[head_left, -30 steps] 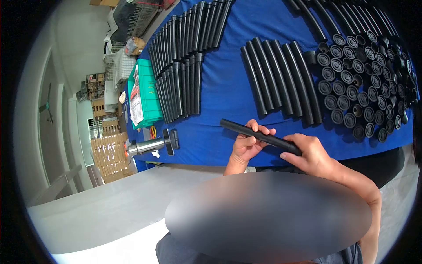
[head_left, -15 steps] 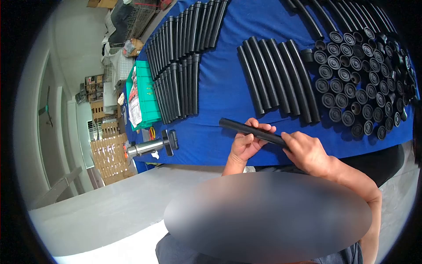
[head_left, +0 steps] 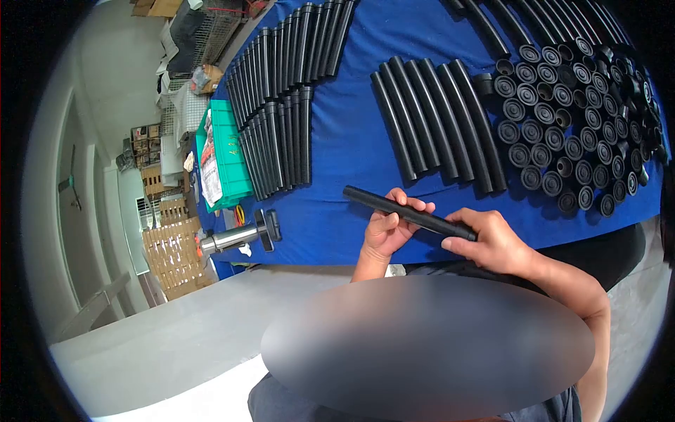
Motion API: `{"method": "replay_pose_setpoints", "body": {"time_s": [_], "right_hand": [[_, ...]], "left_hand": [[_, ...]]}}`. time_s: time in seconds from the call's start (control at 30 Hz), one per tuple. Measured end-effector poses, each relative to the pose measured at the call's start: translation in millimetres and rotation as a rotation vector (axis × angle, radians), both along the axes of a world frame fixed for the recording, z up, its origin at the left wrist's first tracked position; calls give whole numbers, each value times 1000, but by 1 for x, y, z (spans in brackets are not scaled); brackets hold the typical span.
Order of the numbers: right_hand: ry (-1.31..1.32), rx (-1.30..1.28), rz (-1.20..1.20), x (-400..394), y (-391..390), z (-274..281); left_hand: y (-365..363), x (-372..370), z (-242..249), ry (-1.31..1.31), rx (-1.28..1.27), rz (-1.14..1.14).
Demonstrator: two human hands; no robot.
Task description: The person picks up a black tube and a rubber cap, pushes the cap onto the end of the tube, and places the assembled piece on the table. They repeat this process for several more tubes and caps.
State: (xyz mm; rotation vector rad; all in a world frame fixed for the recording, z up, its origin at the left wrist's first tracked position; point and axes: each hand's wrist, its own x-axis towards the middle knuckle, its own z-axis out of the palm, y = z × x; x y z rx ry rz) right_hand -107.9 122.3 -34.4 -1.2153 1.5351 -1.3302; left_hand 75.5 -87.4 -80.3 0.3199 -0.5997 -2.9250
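Note:
A black tube (head_left: 404,212) lies slantwise across both hands, over the front part of the blue table cover. My left hand (head_left: 392,226) is closed round its middle, the thumb on the near side and the fingers on the far side. At the tube's right end, my right hand (head_left: 486,241) grips it between thumb and fingers; the palm is turned down and partly hides that end. Beyond the hands lies a row of several loose black tubes (head_left: 437,126). Many round black caps (head_left: 553,139) are spread to the right of them.
Several capped tubes (head_left: 281,105) stand in rows on the blue table cover (head_left: 344,141) at the left. Beside them are a green bin (head_left: 230,155) and a metal cylinder on a black stand (head_left: 238,238). More tubes (head_left: 562,24) lie at the far right.
The right hand's grip on the tube has shifted toward its end, with the thumb now stretched along the near side. The whole view has moved slightly.

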Motion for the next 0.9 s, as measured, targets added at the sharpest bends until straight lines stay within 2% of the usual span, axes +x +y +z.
{"method": "replay_pose_setpoints", "body": {"time_s": [0.07,0.1,0.2,0.23,0.33,0.37,0.47,0.5,0.6,0.73,0.77,0.87,0.9], "right_hand": [[-134,95,20,-3,-1,6],[219,-47,-65,4,0,-1],[524,-182,-90,8,-2,-6],[387,-93,-53,5,1,1],[-494,446,161,-13,-5,27],[-103,-8,-14,5,0,-10],[492,-137,-108,9,1,-6],[465,-107,-97,10,0,-6],[-106,51,2,-1,1,1],[360,-68,-75,6,2,-11],[533,-164,-99,8,2,-14],[557,-181,-109,6,2,-12],[431,-107,-74,4,3,-9]], "left_hand": [[0,-1,2,-24,0,3],[1,-2,5,-39,-6,7],[1,-1,1,-15,-10,8],[0,0,-1,5,-11,7],[-2,1,0,9,-4,-8],[-1,0,1,-11,-8,-6],[1,-3,5,-37,-10,-2],[0,-1,2,-25,-7,2],[-1,2,-3,5,-16,0],[1,-3,6,-35,-19,-1],[1,-4,5,-32,-17,1],[0,-2,3,-12,-12,3],[-1,-1,1,5,-12,0]]}}
